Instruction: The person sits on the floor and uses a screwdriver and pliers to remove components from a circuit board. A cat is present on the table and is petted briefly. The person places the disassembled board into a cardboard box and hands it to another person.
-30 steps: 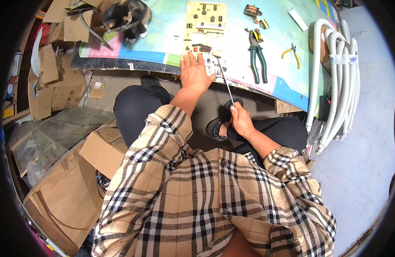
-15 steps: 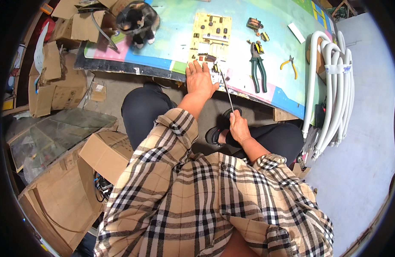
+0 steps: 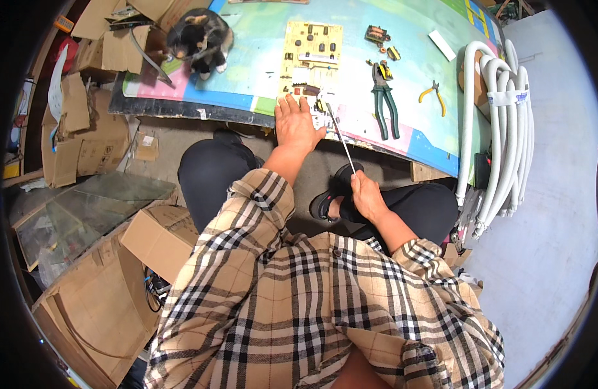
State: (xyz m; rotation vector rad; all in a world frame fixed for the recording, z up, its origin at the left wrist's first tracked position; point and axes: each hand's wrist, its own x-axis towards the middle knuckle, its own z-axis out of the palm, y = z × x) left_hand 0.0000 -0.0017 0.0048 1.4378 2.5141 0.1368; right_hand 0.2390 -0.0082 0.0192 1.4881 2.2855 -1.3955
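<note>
Left hand (image 3: 295,128) flat, fingers extended, on a circuit board (image 3: 305,74); right hand (image 3: 368,196) gripping a thin rod (image 3: 344,142)
Board lies at the near edge of the surface (image 3: 253,58); firm, even pressure should stop it sliding

The desk (image 3: 253,45) was patterned in pale blue-green, with patches of pink, blue and green, and was bordered by a dark strip along the near left edge. Near the middle, a yellowish circuit board (image 3: 312,48) was laid lengthwise, with one end set toward the near edge. A dark, patched cat (image 3: 202,42) was seen at the left. To the right of the board, green-handled pliers (image 3: 381,86) were placed, with a copper-brown component (image 3: 377,34) set beyond them. Farther right, yellow-handled cutters (image 3: 435,91) were laid, and a white strip (image 3: 442,45) was placed beyond those.
</note>
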